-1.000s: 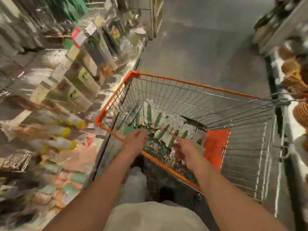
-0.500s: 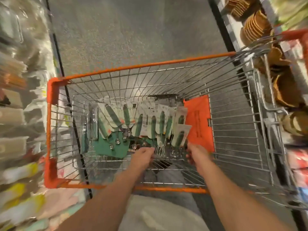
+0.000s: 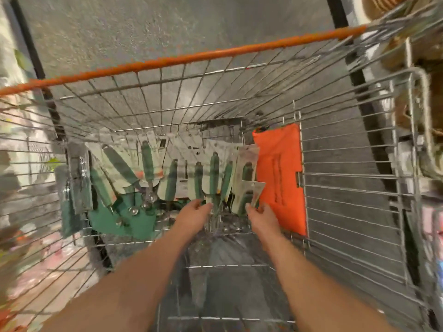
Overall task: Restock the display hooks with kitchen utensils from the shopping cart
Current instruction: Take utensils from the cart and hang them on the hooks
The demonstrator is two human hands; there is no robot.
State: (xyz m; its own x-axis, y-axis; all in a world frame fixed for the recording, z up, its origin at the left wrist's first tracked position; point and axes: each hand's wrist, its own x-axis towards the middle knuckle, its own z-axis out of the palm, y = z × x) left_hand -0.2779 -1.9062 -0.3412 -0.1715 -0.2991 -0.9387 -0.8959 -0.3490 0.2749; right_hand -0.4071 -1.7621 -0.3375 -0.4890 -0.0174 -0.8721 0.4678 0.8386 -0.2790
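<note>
In the cart, the left hand touches the utensils, its grip unclear; the right hand pinches a card at 3 o'clock. Overlapping cards may snag and spill.

Speckled grey floor runs up the aisle. Blurred shelving on left; woven baskets on shelves at right.
</note>
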